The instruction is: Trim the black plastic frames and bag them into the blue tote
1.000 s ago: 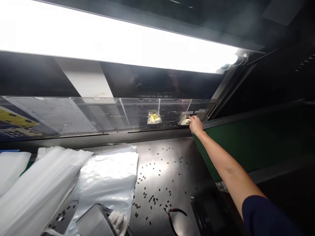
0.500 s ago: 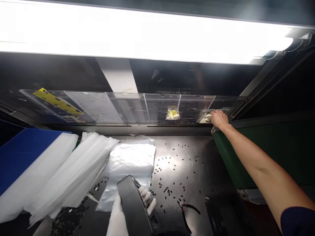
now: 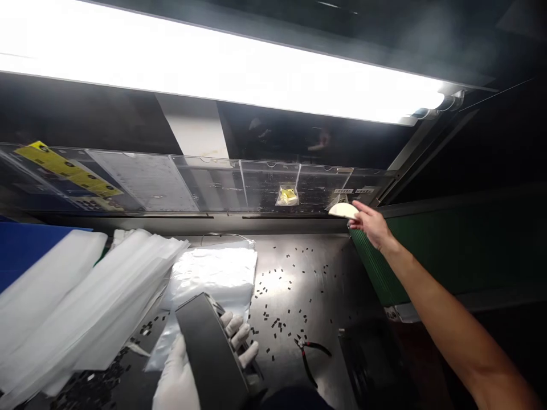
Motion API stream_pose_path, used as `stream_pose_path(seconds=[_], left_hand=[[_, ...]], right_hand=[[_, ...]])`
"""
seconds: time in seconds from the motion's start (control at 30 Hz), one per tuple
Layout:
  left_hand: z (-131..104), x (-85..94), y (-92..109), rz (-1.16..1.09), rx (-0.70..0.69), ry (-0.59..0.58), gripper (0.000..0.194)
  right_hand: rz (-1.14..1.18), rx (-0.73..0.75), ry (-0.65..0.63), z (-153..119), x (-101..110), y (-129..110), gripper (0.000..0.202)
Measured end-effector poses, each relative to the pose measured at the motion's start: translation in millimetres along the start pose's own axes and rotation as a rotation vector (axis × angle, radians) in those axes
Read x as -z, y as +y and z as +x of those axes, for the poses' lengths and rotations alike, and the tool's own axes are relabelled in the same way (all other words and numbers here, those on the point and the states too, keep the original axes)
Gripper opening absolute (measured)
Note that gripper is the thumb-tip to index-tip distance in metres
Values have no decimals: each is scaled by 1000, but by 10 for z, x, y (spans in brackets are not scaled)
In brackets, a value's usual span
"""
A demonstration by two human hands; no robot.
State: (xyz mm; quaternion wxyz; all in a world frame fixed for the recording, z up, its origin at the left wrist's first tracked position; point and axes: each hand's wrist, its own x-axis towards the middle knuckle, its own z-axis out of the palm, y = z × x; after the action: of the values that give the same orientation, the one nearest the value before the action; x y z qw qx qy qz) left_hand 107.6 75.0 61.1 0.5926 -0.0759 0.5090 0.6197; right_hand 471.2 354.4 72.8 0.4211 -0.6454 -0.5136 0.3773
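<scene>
In a white glove, my left hand (image 3: 179,373) is wrapped round a long black plastic part (image 3: 213,353) at the bottom centre, its fingertips showing on the right side. My bare right hand (image 3: 371,224) pinches a thin, pale cream half-round piece (image 3: 344,210) in front of the right end of the clear pocket strip (image 3: 265,188). A small bag with something yellow (image 3: 288,196) sits in a middle pocket. Red-and-black nippers (image 3: 305,350) lie on the metal table (image 3: 307,296), to the right of the black part.
Clear plastic bags (image 3: 213,273) lie behind the black part. White foam sheets (image 3: 106,307) are stacked at left, beside a blue sheet (image 3: 29,250). Small black chips dot the table. A green ribbed surface (image 3: 376,267) stands at right, below a bright lamp (image 3: 239,62).
My right hand has come away from the pocket strip with the cream piece, now fully out of the pocket. The whole view has shifted and tilted; my left hand still holds the black part.
</scene>
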Motion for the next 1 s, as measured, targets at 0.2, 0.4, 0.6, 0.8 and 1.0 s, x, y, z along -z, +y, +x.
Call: stream_pose_path(seconds=[0.2, 0.4, 0.6, 0.8, 1.0], left_hand=[[-194, -25, 95, -52, 119, -108, 64], [-278, 213, 30, -289, 141, -250, 52], [-361, 458, -14, -303, 215, -318, 62], [-399, 515, -2, -295, 263, -253, 62], [-443, 513, -10, -278, 362, -281, 64]], right_hand=[[356, -222, -371, -1543, -558, -158, 32], [452, -378, -680, -2615, -1120, -197, 42], [360, -292, -864, -2991, -1556, -278, 27], [152, 37, -825, -3232, -1588, -190, 40], [102, 236, -719, -3274, -1566, -111, 29]])
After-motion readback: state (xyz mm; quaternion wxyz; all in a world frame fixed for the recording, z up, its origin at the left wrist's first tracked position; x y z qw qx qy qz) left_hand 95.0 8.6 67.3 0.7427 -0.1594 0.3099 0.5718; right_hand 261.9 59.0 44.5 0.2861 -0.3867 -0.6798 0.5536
